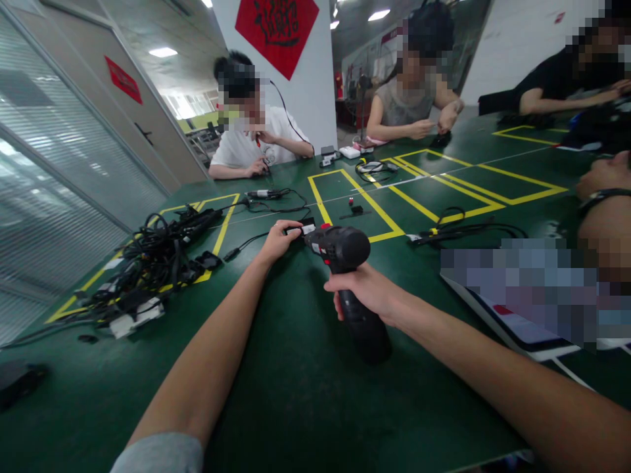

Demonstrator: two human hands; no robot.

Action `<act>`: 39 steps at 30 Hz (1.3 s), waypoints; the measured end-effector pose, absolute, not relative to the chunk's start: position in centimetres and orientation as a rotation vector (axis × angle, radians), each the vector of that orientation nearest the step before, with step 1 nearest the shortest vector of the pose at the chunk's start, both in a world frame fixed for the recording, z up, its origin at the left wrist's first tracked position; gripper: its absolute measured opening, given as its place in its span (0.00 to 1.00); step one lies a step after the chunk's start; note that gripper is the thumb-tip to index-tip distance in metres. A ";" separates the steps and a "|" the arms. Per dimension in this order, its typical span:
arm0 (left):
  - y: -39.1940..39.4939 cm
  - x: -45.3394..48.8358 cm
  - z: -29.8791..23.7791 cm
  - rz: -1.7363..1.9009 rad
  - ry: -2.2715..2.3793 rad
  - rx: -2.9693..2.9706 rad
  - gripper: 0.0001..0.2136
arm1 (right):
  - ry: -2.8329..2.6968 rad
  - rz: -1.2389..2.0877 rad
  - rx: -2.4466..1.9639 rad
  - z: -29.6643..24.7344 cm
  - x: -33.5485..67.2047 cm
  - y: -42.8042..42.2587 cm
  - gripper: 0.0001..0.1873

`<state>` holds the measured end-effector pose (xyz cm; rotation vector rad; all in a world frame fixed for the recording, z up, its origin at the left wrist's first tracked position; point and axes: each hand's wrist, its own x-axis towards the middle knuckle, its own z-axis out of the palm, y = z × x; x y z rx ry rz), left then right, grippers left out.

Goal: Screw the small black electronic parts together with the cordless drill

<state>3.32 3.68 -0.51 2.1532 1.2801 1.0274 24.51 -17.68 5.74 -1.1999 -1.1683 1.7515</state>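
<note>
My right hand (367, 292) is wrapped round the grip of a black cordless screwdriver (345, 253) with red trim, its nose pointing left. My left hand (279, 240) is closed on a small black-and-white part (302, 230) with a cable, held on the green table (296, 394) right at the tool's tip. The cable trails off to the left toward a small plug (231, 253).
A tangled heap of black cables and adapters (152, 256) lies at the left. Yellow tape boxes mark the table; small parts (355, 209) and a cable bundle (458, 226) lie beyond. A tablet (517, 328) lies at the right. Several people sit across and to the right.
</note>
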 end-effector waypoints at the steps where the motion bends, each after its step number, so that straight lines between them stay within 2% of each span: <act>1: 3.7 3.3 -0.5 1.027 1.281 2.156 0.13 | -1.169 1.752 -1.201 5.7 24.5 -17.7 0.06; 39: 4.0 3.2 -0.7 1.011 1.282 2.139 0.13 | -1.172 1.731 -1.176 5.7 24.5 -17.8 0.05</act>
